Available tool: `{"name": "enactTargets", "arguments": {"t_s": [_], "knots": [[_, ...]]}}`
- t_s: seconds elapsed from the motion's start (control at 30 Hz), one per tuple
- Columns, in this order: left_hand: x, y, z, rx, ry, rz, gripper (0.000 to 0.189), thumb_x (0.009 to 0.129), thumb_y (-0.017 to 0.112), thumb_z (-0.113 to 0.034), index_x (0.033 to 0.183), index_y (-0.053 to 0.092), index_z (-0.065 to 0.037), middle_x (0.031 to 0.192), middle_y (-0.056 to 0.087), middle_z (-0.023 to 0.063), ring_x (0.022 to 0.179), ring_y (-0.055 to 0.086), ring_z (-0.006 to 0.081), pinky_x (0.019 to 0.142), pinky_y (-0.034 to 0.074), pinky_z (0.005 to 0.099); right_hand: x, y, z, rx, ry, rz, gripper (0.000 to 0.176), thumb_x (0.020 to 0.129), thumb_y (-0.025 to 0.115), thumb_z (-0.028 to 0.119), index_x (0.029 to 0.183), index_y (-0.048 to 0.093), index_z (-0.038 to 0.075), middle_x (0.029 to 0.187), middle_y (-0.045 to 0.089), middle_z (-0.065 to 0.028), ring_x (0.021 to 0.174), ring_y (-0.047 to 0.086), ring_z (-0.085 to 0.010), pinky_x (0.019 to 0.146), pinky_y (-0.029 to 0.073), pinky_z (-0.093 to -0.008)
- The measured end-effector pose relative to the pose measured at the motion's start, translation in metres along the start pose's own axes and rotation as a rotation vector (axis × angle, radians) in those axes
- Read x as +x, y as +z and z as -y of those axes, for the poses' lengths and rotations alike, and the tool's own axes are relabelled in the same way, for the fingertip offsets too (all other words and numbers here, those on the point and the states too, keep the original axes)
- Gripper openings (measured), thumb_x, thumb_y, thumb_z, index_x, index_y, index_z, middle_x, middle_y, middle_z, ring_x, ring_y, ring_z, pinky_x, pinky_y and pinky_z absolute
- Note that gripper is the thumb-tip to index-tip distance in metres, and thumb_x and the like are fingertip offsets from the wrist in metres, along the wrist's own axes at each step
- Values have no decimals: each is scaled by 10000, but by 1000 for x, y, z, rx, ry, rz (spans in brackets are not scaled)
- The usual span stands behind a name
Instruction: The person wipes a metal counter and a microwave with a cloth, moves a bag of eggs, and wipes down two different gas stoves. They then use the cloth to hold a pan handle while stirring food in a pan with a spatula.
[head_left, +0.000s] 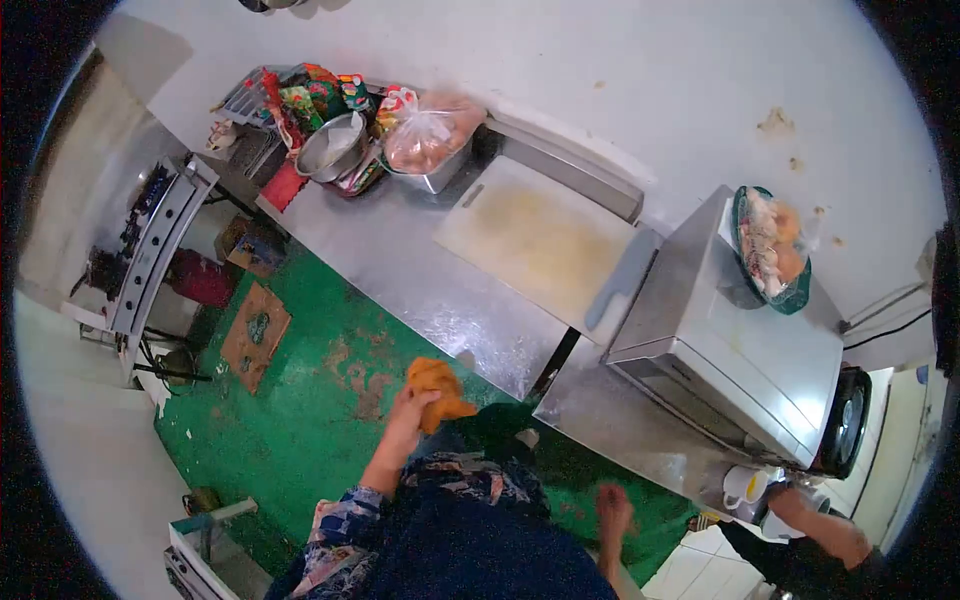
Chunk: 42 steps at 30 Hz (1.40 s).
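Observation:
My left hand (408, 412) is closed around a bunched orange cloth (436, 388), held in front of the steel counter's near edge. My right hand (615, 508) hangs low beside my body over the green floor, smeared by motion, and its fingers cannot be made out. On the steel counter (400, 265) ahead lies a white cutting board (540, 240) with yellowish stains. What looks like a broad grey blade with a pale handle (622, 275) rests along the board's right end.
A bag of eggs (432, 140) and a metal bowl (333, 148) stand at the counter's far left. A steel appliance (740, 345) on the right carries a green basket (772, 250) of food. Another person's hand (793, 505) is near a white mug (744, 486). A stove (150, 250) stands left.

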<state>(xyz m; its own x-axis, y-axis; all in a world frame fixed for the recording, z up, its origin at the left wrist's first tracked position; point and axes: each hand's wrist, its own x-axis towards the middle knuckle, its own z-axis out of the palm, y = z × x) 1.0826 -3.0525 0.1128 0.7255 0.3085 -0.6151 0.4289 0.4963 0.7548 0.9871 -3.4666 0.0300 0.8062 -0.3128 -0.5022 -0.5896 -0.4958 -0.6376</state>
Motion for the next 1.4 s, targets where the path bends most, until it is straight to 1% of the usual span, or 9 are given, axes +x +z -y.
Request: {"name": "enactTargets", "arguments": {"t_s": [0.07,0.27,0.47,0.73,1.0,1.07,1.13,1.27,1.4], "knots": [[1,12,-4,51,-55,61,425,756,637,-80,1155,503,-17,1056,602,75,977,586,200,833,475,309,-15,39,116,102,-653,31,253,832,619,173,1050,605,44,937,631,-124,830,609,-197,745,479,-300],[10,18,-65,-12,-88,468,448,777,657,-144,1176,494,-21,1060,594,60,961,573,168,835,458,293,-18,130,317,38,-1143,291,508,812,631,184,1280,452,98,998,603,-149,956,564,-310,817,467,-341],[79,-76,-130,226,124,301,340,846,595,-261,1120,533,-69,1083,594,47,1034,538,178,887,415,343,-3,186,397,230,-479,305,308,846,592,184,1114,573,32,853,602,-146,796,599,-241,744,466,-304],[144,-144,-154,181,36,220,256,859,557,-207,1084,556,-86,1075,601,30,968,543,120,820,411,287,200,247,463,-53,-779,-506,311,848,561,291,888,553,-18,784,558,-172,841,548,-353,752,428,-404],[253,-62,-206,-163,-89,344,603,781,499,-84,1359,327,-60,1335,427,96,1236,410,214,1008,329,344,374,339,579,-112,-839,-339,185,857,407,129,882,548,12,893,563,-203,837,535,-382,712,420,-453],[283,-35,-220,-194,-144,391,712,754,462,-42,1416,201,-72,1435,284,89,1332,267,226,1066,250,366,390,366,570,-237,-1076,-628,188,834,438,159,888,561,27,848,582,-190,799,535,-389,689,419,-464],[305,-15,-225,-357,-39,392,722,745,455,-28,1416,194,-69,1456,239,68,1349,221,217,1074,235,378,376,381,555,-477,-819,-489,208,811,467,163,916,595,37,845,594,-184,775,533,-385,697,426,-462],[332,2,-240,-514,-35,406,639,718,494,-22,1336,357,-103,1344,409,43,1268,361,201,1059,275,409,239,320,533,-302,-1136,261,216,818,492,143,964,643,91,947,621,-176,897,581,-368,808,454,-437],[331,3,-241,-567,-32,378,588,717,498,-9,1294,399,-70,1301,447,43,1263,366,197,1057,289,403,234,294,527,-270,-927,232,228,827,465,148,931,662,100,834,625,-148,821,573,-325,785,432,-442]]}}
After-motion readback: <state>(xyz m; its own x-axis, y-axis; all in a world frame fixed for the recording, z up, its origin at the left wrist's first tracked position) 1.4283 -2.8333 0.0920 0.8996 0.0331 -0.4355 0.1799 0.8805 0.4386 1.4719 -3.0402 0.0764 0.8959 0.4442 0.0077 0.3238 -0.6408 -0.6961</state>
